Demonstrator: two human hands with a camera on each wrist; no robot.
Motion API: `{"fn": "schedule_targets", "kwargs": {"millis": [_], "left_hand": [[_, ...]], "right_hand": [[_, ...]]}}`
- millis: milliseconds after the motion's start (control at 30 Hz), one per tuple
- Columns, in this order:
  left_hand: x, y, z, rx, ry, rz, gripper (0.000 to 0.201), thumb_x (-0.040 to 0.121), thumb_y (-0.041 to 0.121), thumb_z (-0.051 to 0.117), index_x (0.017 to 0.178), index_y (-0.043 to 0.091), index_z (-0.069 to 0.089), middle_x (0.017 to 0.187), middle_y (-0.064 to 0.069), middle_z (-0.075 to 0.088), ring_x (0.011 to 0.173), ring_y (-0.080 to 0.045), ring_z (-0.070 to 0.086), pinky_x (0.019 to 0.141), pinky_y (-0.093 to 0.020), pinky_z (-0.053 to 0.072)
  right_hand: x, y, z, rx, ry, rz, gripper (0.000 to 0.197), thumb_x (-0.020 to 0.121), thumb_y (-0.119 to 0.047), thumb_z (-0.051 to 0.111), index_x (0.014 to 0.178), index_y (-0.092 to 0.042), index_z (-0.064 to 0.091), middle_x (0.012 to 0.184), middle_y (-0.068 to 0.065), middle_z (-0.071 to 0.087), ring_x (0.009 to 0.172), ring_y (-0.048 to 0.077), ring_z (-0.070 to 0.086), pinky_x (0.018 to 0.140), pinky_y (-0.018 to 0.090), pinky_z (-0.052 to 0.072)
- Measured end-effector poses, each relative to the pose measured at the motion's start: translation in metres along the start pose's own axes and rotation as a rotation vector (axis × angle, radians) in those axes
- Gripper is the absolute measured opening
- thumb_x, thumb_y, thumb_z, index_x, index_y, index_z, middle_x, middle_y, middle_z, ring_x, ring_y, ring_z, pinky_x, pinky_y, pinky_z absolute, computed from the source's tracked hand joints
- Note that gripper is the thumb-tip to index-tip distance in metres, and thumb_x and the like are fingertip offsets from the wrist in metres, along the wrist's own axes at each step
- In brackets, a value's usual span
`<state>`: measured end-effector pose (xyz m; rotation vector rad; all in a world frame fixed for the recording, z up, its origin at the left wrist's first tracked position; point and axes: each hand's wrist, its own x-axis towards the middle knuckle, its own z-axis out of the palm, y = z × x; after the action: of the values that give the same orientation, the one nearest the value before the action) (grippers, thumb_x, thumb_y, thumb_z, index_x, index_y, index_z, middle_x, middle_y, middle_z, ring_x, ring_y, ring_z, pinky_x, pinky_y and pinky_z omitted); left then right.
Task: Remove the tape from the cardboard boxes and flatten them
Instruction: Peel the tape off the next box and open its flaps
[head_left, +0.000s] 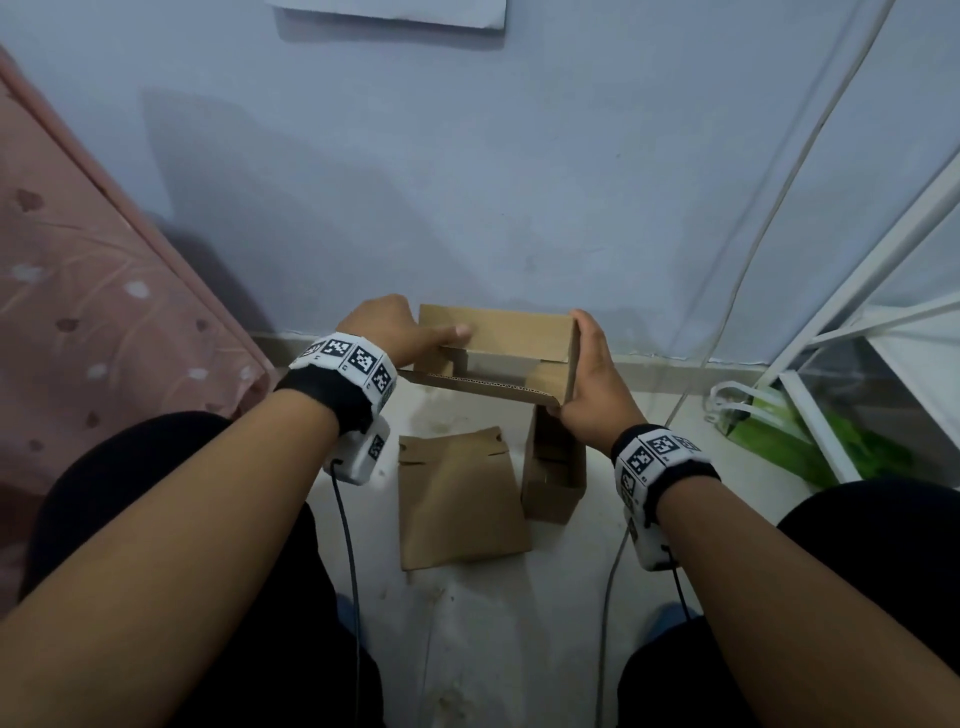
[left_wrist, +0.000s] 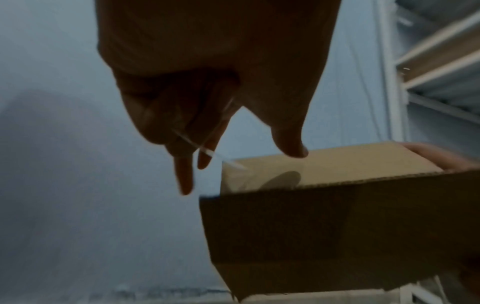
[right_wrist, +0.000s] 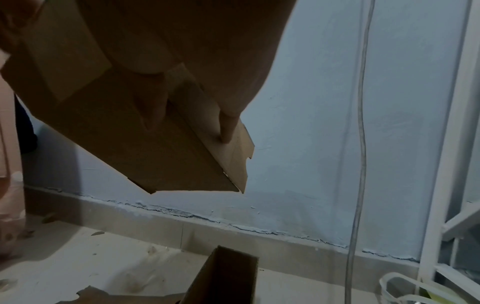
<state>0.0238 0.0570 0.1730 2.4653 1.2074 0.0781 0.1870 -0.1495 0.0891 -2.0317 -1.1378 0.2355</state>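
I hold a brown cardboard box (head_left: 498, 332) in the air in front of the wall, open side toward me. My left hand (head_left: 410, 327) is at its left end, thumb lying on the inner wall. In the left wrist view its curled fingers (left_wrist: 182, 127) pinch a strip of clear tape (left_wrist: 207, 152) that stretches to the box's (left_wrist: 337, 222) top corner. My right hand (head_left: 587, 364) grips the right end, and its fingers (right_wrist: 226, 127) lie along the box's (right_wrist: 155, 148) outer side. A flattened box (head_left: 462, 499) lies on the floor below, beside an open upright box (head_left: 553, 467).
A pink patterned mattress (head_left: 78, 312) leans at the left. A white metal rack (head_left: 852, 332) stands at the right, with a green plastic bag (head_left: 779, 431) at its foot. Thin cables (head_left: 769, 218) hang down the blue wall. My knees flank the floor space.
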Motion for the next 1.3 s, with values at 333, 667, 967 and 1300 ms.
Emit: {"fn": "schedule_targets", "kwargs": {"millis": [333, 667, 967, 1300], "left_hand": [[0.012, -0.01, -0.001, -0.29, 0.14, 0.06, 0.039, 0.092, 0.035, 0.068, 0.073, 0.003, 0.074, 0.055, -0.006, 0.052, 0.055, -0.02, 0.046, 0.052, -0.027, 0.033], [0.003, -0.008, -0.007, -0.395, 0.216, 0.073, 0.018, 0.094, 0.011, 0.057, 0.094, 0.01, 0.075, 0.086, -0.009, 0.073, 0.082, -0.022, 0.066, 0.065, -0.024, 0.041], [-0.016, 0.013, -0.003, -0.793, -0.149, 0.064, 0.038, 0.085, -0.005, 0.036, 0.101, 0.012, 0.066, 0.094, -0.021, 0.075, 0.043, -0.016, 0.036, 0.042, -0.022, 0.031], [-0.026, 0.025, 0.0, -0.886, -0.327, 0.145, 0.045, 0.077, -0.01, 0.028, 0.102, 0.008, 0.062, 0.094, -0.016, 0.077, 0.036, -0.015, 0.034, 0.045, -0.022, 0.029]], "right_hand": [[0.004, 0.006, -0.01, 0.184, -0.211, 0.212, 0.133, 0.076, 0.002, 0.078, 0.154, -0.046, -0.018, 0.167, 0.001, 0.019, 0.138, 0.028, 0.047, 0.101, 0.043, 0.052], [0.009, -0.017, -0.014, 0.912, -0.205, 0.582, 0.081, 0.076, -0.013, 0.056, 0.152, -0.023, 0.032, 0.152, 0.01, 0.042, 0.131, 0.04, 0.049, 0.077, 0.069, 0.056], [-0.002, 0.004, -0.009, 0.182, 0.112, 0.438, 0.107, 0.076, -0.016, 0.088, 0.153, -0.033, 0.015, 0.15, 0.008, 0.028, 0.118, 0.022, 0.044, 0.1, 0.039, 0.05], [0.0, 0.012, -0.004, -0.347, 0.037, 0.287, 0.042, 0.087, -0.015, 0.069, 0.12, -0.008, 0.045, 0.148, 0.019, 0.033, 0.137, 0.039, 0.032, 0.101, 0.047, 0.043]]}}
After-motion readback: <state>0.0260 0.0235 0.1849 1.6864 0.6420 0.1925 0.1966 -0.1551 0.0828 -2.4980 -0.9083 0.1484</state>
